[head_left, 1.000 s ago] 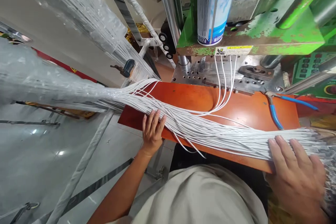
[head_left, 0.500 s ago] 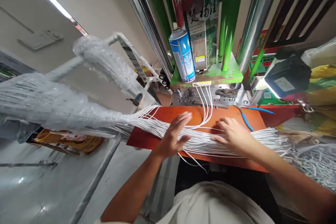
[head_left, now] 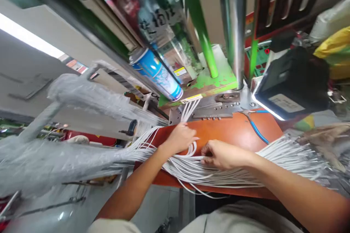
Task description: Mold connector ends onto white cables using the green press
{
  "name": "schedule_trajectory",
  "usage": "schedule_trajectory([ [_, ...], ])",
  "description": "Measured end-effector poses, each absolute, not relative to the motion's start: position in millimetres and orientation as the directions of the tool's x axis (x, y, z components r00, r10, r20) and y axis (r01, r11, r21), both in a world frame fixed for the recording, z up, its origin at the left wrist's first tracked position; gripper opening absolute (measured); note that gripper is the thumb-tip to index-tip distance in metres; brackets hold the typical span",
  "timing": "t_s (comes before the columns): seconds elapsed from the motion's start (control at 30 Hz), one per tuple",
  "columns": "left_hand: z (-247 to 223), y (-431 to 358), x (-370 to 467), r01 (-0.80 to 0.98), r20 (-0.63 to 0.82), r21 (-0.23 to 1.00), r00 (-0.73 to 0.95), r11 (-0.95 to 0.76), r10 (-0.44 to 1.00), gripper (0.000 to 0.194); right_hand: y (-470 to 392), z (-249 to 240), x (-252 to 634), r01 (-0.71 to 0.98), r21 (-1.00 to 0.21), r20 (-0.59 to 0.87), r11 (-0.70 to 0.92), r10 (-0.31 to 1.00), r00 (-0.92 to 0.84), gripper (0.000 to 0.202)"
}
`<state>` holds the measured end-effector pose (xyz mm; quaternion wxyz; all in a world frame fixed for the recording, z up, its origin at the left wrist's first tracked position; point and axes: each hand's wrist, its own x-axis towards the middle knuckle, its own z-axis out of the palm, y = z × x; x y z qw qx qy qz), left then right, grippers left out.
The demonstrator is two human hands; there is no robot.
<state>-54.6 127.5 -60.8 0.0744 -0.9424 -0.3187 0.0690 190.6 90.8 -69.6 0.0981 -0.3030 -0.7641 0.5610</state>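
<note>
My left hand [head_left: 179, 139] is closed around several white cables [head_left: 189, 111] that come out from under the green press plate [head_left: 213, 86] and loop back below my fingers. Just right of it, my right hand [head_left: 225, 154] has its thumb and fingers curled together on the upper edge of a thick bundle of white cables [head_left: 188, 174]. What exactly lies between those fingertips is partly hidden. The bundle stretches across an orange-brown board [head_left: 226, 131], its ends fanning out to the right.
A blue spray can [head_left: 157, 74] leans by the press. Blue-handled pliers [head_left: 257, 129] lie on the board's right, below a black lamp [head_left: 295, 83]. At left, plastic-wrapped cables [head_left: 68, 160] hang over a wrapped rail [head_left: 41, 120]. A metal die [head_left: 213, 113] sits under the press plate.
My left hand has gone from spread fingers over the bundle to gripping the cables by the press. The right has moved left and curled its fingers on the bundle. The view has tilted.
</note>
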Motion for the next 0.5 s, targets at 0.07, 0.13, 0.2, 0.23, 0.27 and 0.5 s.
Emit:
schedule_trajectory([
  [0.07, -52.9, 124.3, -109.8, 0.648, -0.078, -0.275, 0.722, -0.711, 0.688, 0.034, 96.3, -72.0, 189.4, 0.351, -0.929, -0.199, 0.119, 0.637, -0.745, 0.02],
  [0.13, -51.6, 121.5, -149.3, 0.719, -0.02, -0.304, 0.651, -0.625, 0.759, 0.031, 98.0, -76.6, 189.1, 0.359, -0.931, -0.213, 0.071, 0.693, -0.689, 0.016],
  [0.2, -58.3, 117.9, -165.2, 0.782, 0.035, -0.272, 0.591, -0.561, 0.806, 0.029, 98.1, -83.5, 190.3, 0.356, -0.934, -0.24, 0.022, 0.699, -0.674, 0.018],
  [0.23, -63.4, 116.1, -164.8, 0.808, 0.059, -0.24, 0.565, -0.538, 0.823, 0.028, 98.6, -87.0, 191.3, 0.348, -0.937, -0.258, -0.004, 0.68, -0.686, 0.021],
  [0.27, -68.6, 114.3, -160.1, 0.832, 0.082, -0.202, 0.541, -0.517, 0.837, 0.027, 99.6, -90.0, 192.2, 0.341, -0.94, -0.277, -0.029, 0.65, -0.708, 0.025],
  [0.5, -62.2, 91.2, -83.8, 0.804, 0.306, 0.166, 0.509, -0.571, 0.805, 0.022, 93.6, -69.1, 206.1, 0.492, -0.867, -0.312, 0.077, 0.687, -0.656, 0.031],
])
